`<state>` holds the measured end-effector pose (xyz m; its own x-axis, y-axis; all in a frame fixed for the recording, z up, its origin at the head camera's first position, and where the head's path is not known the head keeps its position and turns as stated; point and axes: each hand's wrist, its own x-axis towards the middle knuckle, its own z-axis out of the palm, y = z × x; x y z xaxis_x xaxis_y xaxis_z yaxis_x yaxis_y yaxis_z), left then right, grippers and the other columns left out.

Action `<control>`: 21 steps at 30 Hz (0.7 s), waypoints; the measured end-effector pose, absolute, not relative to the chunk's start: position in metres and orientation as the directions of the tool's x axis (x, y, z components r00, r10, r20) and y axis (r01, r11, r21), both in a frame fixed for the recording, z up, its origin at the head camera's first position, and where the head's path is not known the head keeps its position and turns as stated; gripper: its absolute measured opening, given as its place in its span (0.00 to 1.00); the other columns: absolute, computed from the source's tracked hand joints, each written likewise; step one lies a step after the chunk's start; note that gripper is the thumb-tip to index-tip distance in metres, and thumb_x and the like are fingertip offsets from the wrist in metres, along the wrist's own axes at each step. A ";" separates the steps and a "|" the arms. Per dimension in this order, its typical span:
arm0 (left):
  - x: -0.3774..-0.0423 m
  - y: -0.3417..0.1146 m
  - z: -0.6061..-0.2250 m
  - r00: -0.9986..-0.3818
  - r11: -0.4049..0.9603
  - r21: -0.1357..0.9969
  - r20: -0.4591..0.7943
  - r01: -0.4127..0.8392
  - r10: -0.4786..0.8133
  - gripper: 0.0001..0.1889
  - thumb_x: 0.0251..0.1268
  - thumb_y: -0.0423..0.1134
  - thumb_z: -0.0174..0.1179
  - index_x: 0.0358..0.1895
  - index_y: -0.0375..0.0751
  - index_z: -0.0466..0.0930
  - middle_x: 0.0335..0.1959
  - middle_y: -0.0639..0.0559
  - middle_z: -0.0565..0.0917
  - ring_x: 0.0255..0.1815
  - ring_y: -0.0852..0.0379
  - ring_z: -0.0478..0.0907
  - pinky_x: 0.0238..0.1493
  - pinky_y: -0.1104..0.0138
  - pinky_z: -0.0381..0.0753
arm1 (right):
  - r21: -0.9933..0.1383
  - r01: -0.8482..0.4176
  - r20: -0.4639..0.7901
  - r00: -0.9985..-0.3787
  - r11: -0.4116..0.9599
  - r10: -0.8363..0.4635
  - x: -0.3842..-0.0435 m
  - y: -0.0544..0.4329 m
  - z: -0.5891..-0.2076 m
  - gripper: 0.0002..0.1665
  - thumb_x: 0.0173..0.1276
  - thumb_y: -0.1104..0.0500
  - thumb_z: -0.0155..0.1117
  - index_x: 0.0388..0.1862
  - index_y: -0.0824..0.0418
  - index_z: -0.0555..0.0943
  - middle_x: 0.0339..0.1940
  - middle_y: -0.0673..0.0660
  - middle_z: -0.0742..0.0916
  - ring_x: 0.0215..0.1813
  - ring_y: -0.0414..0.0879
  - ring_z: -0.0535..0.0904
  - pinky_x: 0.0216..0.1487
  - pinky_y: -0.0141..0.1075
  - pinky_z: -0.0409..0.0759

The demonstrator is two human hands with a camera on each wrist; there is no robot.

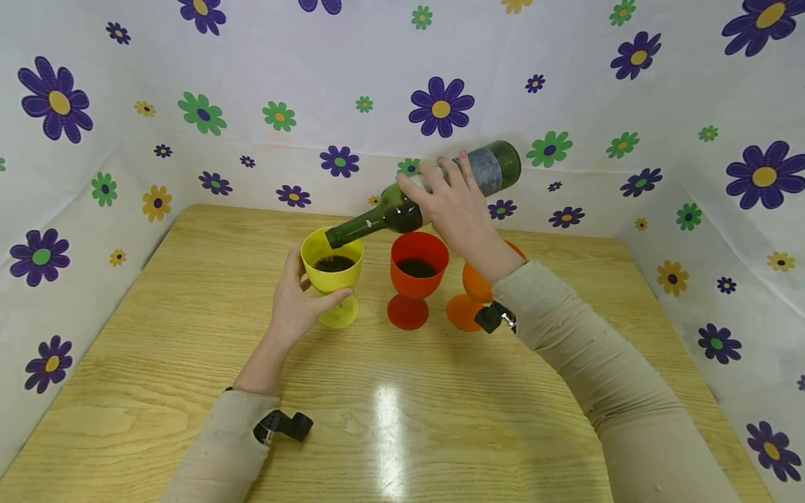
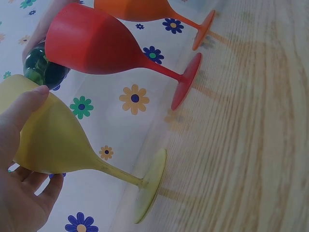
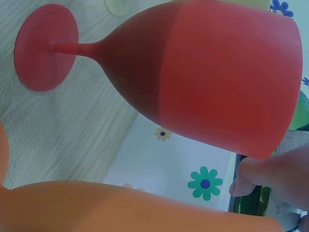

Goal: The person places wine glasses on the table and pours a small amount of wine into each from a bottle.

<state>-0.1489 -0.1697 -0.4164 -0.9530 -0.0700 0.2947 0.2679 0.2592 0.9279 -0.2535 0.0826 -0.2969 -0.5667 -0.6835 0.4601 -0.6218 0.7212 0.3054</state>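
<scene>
My right hand (image 1: 455, 206) grips a green glass wine bottle (image 1: 402, 208) round its body, tilted with the neck down to the left. The bottle's mouth lies at the rim of a yellow goblet (image 1: 333, 279), which has dark liquid inside. My left hand (image 1: 295, 297) holds the yellow goblet's bowl, thumb in front and fingers behind; the left wrist view shows its thumb (image 2: 30, 102) on the bowl near the rim. Right of it stands a red goblet (image 1: 418, 276) with dark liquid in it. An orange goblet (image 1: 474, 286) is partly hidden behind my right wrist.
All three goblets stand in a row towards the back of a wooden table (image 1: 390, 391). White cloth (image 1: 377, 70) printed with flowers hangs behind the table and along both sides. Each wrist wears a small black camera (image 1: 292, 425).
</scene>
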 end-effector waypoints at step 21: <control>-0.149 -0.170 -0.416 -0.953 0.235 0.934 0.293 0.269 -0.073 0.47 0.46 0.38 0.76 0.70 0.50 0.58 0.64 0.51 0.69 0.66 0.52 0.63 0.62 0.46 0.65 | 0.239 -0.645 0.418 -0.607 0.726 -0.676 -0.257 0.081 -0.300 0.49 0.49 0.63 0.78 0.69 0.49 0.64 0.63 0.61 0.70 0.67 0.62 0.62 0.71 0.58 0.39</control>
